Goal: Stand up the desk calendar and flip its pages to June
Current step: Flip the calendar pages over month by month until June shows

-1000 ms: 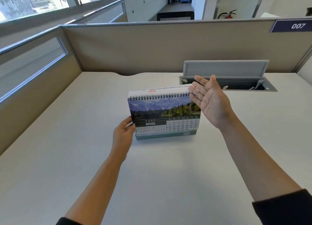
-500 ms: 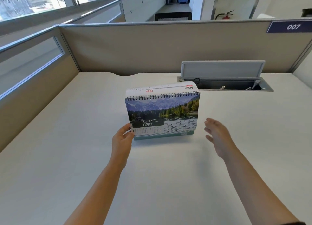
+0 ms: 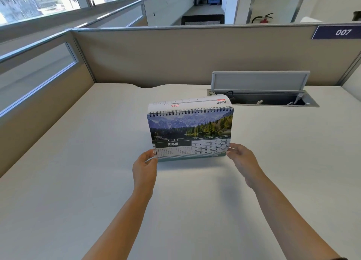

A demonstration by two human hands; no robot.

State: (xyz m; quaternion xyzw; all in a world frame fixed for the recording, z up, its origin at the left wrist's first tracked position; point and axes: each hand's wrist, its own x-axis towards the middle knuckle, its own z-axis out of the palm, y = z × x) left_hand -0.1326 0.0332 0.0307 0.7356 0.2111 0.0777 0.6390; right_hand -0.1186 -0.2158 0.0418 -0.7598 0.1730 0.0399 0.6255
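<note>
The spiral-bound desk calendar stands upright on the white desk, its front page showing a mountain lake photo above the word APRIL. Flipped pages curve over the coil toward the back. My left hand pinches the calendar's lower left corner between thumb and fingers. My right hand is at the lower right corner, fingertips touching the edge of the front page; whether they grip it is unclear.
An open cable tray with a raised grey lid is sunk into the desk behind the calendar, to the right. Beige partition walls close the desk at the back and left.
My right hand dropped from the calendar's top right corner to the desk, then moved in to the lower right corner. The flipped page settled over the coil. My left hand kept its hold.
</note>
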